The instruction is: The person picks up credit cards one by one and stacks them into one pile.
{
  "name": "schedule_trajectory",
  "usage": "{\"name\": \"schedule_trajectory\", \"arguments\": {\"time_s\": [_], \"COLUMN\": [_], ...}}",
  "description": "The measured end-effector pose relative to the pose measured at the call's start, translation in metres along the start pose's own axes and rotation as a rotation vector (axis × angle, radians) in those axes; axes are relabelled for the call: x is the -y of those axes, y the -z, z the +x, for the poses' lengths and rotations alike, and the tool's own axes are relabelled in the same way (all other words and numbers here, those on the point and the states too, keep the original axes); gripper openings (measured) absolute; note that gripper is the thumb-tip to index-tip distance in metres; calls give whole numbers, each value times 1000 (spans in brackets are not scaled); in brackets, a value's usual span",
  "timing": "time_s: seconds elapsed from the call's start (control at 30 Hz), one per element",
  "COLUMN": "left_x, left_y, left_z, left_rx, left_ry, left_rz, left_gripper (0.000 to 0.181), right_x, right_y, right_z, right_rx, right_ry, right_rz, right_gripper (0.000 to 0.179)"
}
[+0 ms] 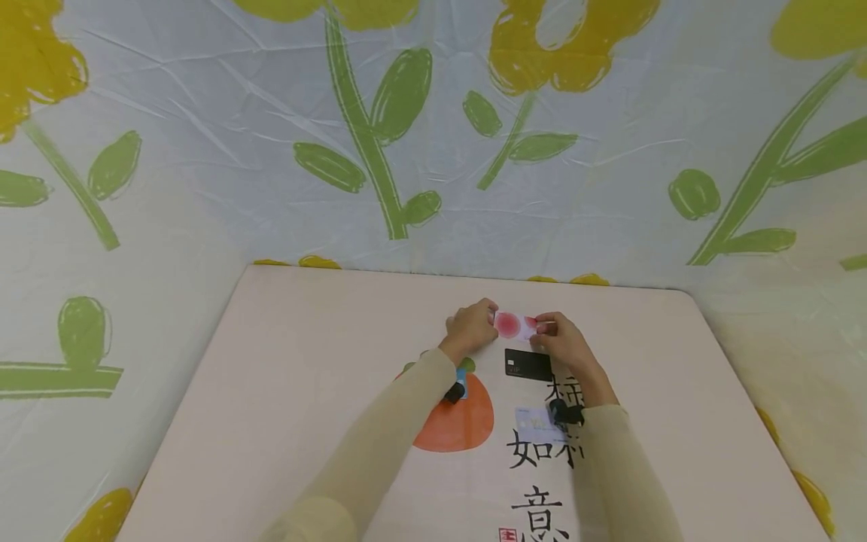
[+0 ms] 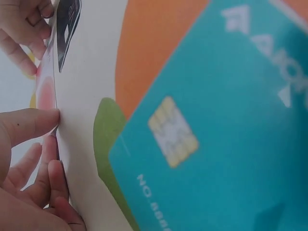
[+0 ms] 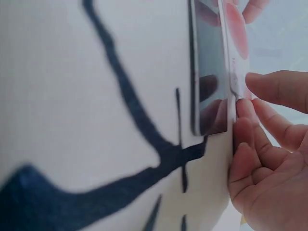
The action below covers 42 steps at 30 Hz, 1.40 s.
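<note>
A white card with pink-red circles (image 1: 508,324) is held by both hands near the far side of the table. My left hand (image 1: 472,325) pinches its left end, with the thumb on its face in the left wrist view. The right hand (image 1: 564,342) pinches the opposite end between thumb and fingers (image 3: 262,115). Just nearer than this card lies a black card (image 1: 527,364) marked VIP, close below the right hand. Under the left wrist is a teal card (image 2: 192,115) with a gold chip, partly covered by the arm in the head view.
A pale bluish card (image 1: 535,424) lies nearer, beside the right wrist. The pink tabletop (image 1: 298,339) carries a printed orange fruit (image 1: 467,421) and black brush characters (image 1: 539,519). Flowered cloth (image 1: 271,150) hangs along the back and sides.
</note>
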State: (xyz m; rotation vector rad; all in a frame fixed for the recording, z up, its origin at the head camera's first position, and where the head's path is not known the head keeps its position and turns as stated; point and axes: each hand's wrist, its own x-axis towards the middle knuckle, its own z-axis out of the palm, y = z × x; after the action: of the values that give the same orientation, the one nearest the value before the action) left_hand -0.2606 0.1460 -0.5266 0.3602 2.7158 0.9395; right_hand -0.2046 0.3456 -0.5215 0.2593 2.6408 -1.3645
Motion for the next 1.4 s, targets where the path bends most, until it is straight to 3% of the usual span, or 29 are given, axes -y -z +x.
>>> {"name": "schedule_trajectory", "arguments": {"time_s": [0.37, 0.63, 0.9, 1.2, 1.4], "left_x": [1, 11, 25, 46, 64], "left_y": [13, 24, 36, 46, 53], "left_z": [-3, -3, -6, -16, -25], "left_rx": [55, 101, 142, 163, 170], "left_ry": [-29, -103, -80, -54, -32], "left_rz": [-135, -270, -360, -454, -574], "left_gripper": [47, 47, 44, 44, 44], "right_x": [6, 4, 12, 27, 35], "right_y": [-1, -5, -12, -26, -38], "right_z": [0, 0, -5, -11, -15], "right_rx": [17, 13, 19, 49, 80], "right_ry": [-39, -31, 2, 26, 59], "right_rz": [49, 141, 228, 219, 278], "right_gripper": [45, 43, 41, 41, 40]}}
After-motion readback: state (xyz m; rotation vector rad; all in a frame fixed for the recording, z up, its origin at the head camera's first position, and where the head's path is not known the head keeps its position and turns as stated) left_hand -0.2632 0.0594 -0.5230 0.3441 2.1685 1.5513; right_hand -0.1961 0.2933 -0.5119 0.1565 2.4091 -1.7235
